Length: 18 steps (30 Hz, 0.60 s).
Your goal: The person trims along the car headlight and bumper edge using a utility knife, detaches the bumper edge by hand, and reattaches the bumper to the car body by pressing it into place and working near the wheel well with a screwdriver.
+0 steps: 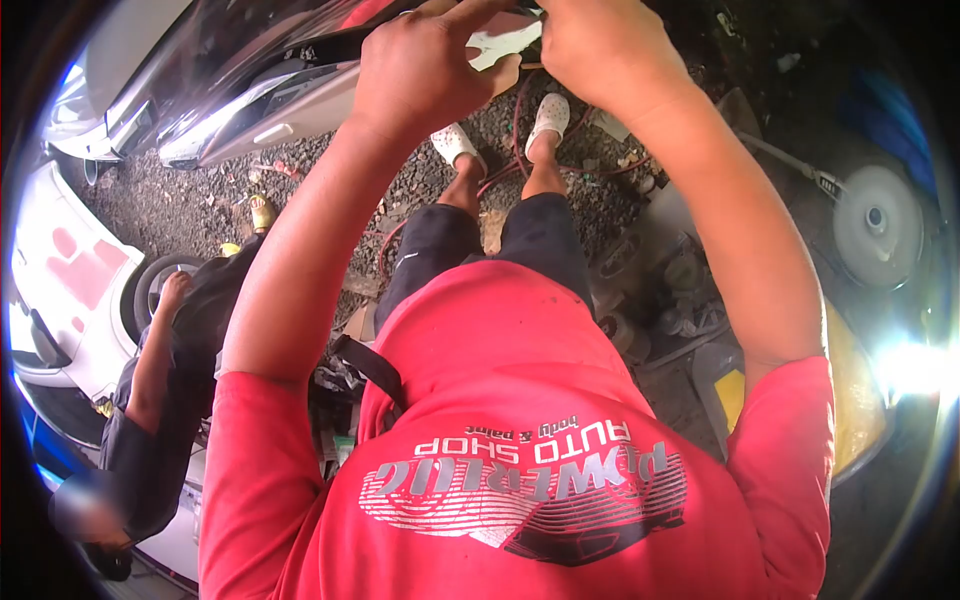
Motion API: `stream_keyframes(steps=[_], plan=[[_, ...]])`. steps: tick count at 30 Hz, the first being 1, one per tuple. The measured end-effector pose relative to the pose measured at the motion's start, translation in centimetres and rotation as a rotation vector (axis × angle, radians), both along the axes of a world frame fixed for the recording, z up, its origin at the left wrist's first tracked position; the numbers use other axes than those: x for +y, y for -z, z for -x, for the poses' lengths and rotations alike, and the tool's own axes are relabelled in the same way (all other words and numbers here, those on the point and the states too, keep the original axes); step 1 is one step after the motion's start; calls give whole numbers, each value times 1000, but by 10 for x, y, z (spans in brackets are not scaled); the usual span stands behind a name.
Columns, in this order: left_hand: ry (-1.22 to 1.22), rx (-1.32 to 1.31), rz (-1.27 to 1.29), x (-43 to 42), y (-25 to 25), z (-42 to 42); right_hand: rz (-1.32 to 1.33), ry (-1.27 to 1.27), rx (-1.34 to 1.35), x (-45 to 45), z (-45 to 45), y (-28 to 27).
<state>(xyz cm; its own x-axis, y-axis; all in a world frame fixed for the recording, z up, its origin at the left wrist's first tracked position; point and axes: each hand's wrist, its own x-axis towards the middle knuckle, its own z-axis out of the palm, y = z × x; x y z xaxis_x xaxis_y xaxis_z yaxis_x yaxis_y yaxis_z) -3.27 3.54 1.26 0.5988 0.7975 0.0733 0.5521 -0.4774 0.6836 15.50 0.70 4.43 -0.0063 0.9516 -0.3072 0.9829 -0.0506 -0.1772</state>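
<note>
My left hand (425, 65) is raised at the top edge, beside the glossy dark car body panel (240, 85). Its thumb stands apart from the fingers, whose tips partly leave the view. A pale, flat piece (503, 40) shows between that thumb and my right hand (605, 55). I cannot make out what the piece is or whether the left hand touches it. The right hand is curled against the edge of the pale piece, with its fingertips hidden or cut off by the frame.
Gravel ground (330, 215) lies underfoot, crossed by a red hose (517, 125). At left, a person in dark clothes (165, 420) is near a white car with pinkish patches (85, 265). A round grey disc (878, 225) and a yellowish container (850, 380) stand at right.
</note>
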Motion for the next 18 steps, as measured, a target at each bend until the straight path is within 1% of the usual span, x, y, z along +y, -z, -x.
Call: stream_keyframes(steps=[2,3,5,6,8,9,11,14,18], plan=[[41,31,-78,1,-2,-1,-114,69,161,-7,1,12],[43,32,-80,1,-2,-2,-115,70,162,-10,0,16],[13,91,-132,1,-1,-1,-237,139,444,-16,-2,25],[14,99,-136,1,-1,1,-241,140,452,-19,-2,31],[33,122,-129,2,-1,0,-368,85,386,-26,-4,38],[38,122,-129,1,0,0,-369,89,385,-30,-5,40],[66,56,-148,1,-1,1,-391,72,283,-35,-3,37],[70,85,-111,2,0,3,-350,64,256,-38,-3,29],[44,77,-110,2,-3,4,-361,47,219,-37,0,22]])
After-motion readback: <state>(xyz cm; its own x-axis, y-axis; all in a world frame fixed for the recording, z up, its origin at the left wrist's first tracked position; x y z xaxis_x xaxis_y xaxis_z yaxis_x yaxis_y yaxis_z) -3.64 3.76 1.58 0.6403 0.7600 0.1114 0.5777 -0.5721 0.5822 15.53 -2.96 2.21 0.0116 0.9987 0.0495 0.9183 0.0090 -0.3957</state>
